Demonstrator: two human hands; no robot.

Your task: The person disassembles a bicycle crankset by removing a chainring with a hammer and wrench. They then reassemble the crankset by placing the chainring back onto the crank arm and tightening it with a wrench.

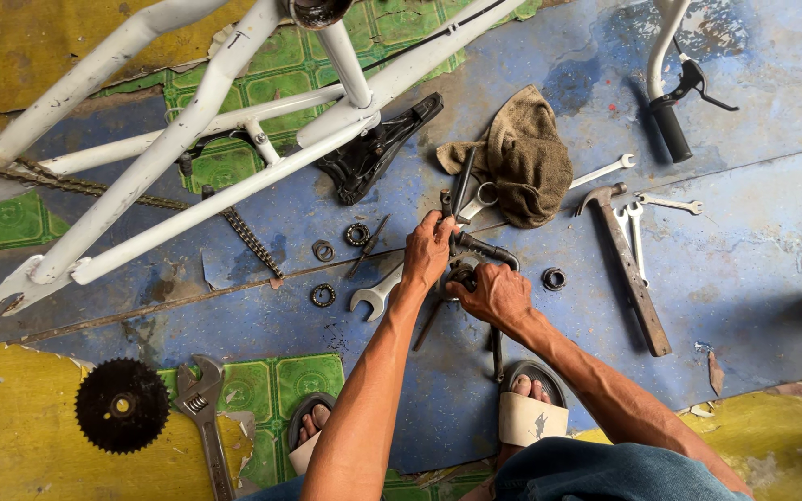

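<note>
Both my hands work on a dark one-piece bicycle crank (pixel 485 249) lying on the blue floor. My left hand (pixel 427 250) grips the upper part of the crank near its axle. My right hand (pixel 492 292) closes over the crank's middle, where a small toothed ring shows under my fingers. A silver open-end wrench (pixel 375 295) lies just left of my left wrist. Bearing rings (pixel 323 295) and a cup (pixel 553 278) lie on either side of my hands.
A white bicycle frame (pixel 187 130) with chain lies upside down at upper left, over a black saddle (pixel 368 158). A brown rag (pixel 523 162), hammer (pixel 631 269), spanners (pixel 670 202), handlebar grip (pixel 672 130), black chainring (pixel 122 405) and adjustable wrench (pixel 204 408) surround me. My sandalled feet are below.
</note>
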